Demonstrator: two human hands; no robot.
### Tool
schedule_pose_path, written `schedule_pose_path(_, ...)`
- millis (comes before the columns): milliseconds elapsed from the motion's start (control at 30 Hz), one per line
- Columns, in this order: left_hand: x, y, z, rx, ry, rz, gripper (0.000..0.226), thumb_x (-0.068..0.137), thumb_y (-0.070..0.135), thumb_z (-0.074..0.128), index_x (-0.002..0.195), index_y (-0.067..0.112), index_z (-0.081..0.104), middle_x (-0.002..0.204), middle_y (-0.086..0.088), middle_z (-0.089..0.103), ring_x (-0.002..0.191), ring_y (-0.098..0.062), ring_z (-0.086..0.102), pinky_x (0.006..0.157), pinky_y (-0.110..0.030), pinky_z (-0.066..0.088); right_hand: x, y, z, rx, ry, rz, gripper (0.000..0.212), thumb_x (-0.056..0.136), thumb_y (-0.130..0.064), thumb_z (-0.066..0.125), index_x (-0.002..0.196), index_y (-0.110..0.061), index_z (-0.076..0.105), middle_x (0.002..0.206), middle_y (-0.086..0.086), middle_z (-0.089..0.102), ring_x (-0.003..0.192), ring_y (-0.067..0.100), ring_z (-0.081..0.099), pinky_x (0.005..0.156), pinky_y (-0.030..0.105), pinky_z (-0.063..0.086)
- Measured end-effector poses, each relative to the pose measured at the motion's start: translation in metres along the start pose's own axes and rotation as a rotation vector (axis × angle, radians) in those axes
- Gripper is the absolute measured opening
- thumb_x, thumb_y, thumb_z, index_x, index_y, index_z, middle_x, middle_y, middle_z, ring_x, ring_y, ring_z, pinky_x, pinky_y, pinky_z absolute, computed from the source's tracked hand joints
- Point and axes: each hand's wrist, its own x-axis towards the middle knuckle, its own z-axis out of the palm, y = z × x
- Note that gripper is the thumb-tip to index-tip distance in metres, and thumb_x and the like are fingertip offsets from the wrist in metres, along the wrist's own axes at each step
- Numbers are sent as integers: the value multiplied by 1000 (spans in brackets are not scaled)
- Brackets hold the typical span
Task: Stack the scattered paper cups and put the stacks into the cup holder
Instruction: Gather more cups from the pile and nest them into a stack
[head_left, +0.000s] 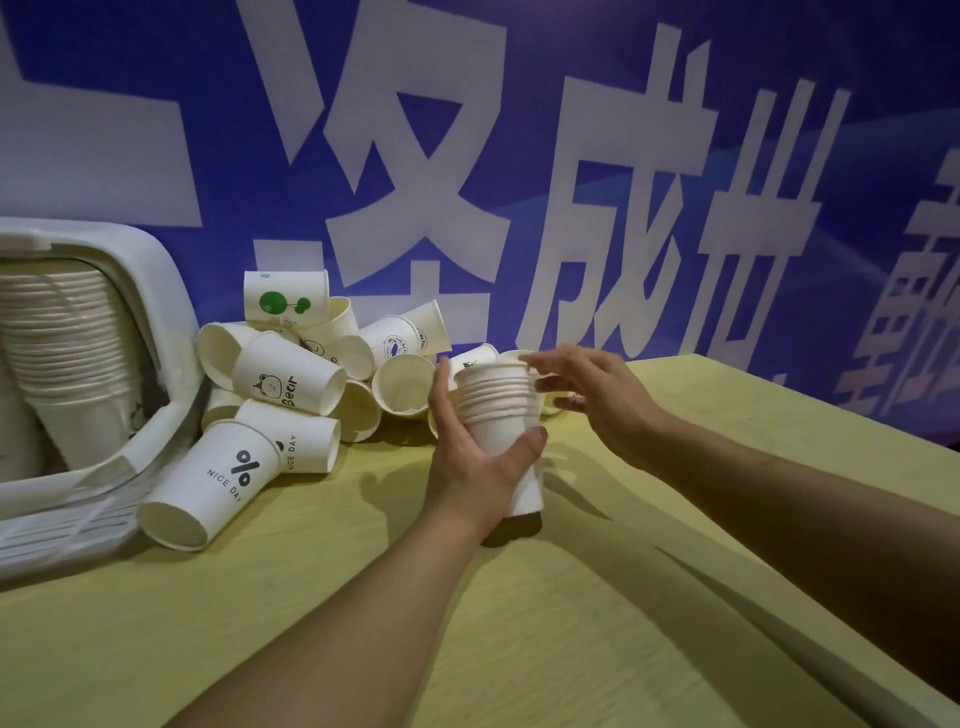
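My left hand (470, 460) has its grip curled round the tall stack of nested white paper cups (501, 415), thumb on the near side and fingers wrapped behind, holding it upright with its base low over the yellow-green desk (519, 649); whether the base touches the desk I cannot tell. My right hand (587, 395) hovers just beside the top rim of that stack, its grip loosely spread, fingertips (535, 371) at or nearly on the rim and pinching nothing that I can see. I judge the step in hand to be seating the topmost cup and reaching for another, so the way to do it well is to keep the stack steady and vertical, press down evenly on the rim rather than on one edge, and avoid squeezing the thin paper walls out of round. To the left of the stack lies the heap of scattered white paper cups (322, 374), most on their sides, some printed "Bear" and "NICE DAY", one with green dots. Farther left of the stack sits the white plastic cup holder (156, 291), already carrying a long nested column of cups. Behind the stack hangs a blue banner with large white characters (571, 182). Much of the heap remains unstacked, so I judge the task partway done.
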Motion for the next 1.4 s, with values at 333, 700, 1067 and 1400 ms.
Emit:
schedule_pose_path(333, 3, 1, -3, -71, 226, -25, 89, 80, 33, 81, 146, 48, 23, 135, 5, 46, 99, -13, 55, 65, -18, 41, 41, 64, -9, -411, 322, 110, 70, 81, -36, 79, 140, -37, 42, 147, 0, 42, 129, 23, 46, 106, 48, 46)
schedule_pose_path(700, 4, 1, -2, -52, 187, -25, 93, 83, 34, 79, 150, 49, 16, 134, 8, 41, 95, -5, 53, 64, -17, 42, 61, 79, 9, -787, 250, 7, 78, 78, -53, 75, 144, -39, 37, 149, -4, 43, 141, 25, 27, 116, 53, 20)
schedule_pose_path(1067, 3, 0, -2, -51, 162, -8, 96, 81, 35, 80, 150, 54, 15, 133, 12, 42, 95, -1, 54, 67, -20, 45, 56, 52, 10, -344, 375, -190, 79, 79, -24, 82, 143, -28, 36, 139, -1, 48, 118, 16, 50, 98, 35, 52)
schedule_pose_path(1400, -7, 7, 4, 205, -3, 90, 108, 81, 44, 79, 135, 75, -9, 153, 9, 35, 111, -12, 52, 81, -31, 51, 17, -30, 0, -38, 199, -163, 57, 87, -32, 72, 133, -29, 38, 122, -6, 53, 102, 10, 60, 67, 18, 56)
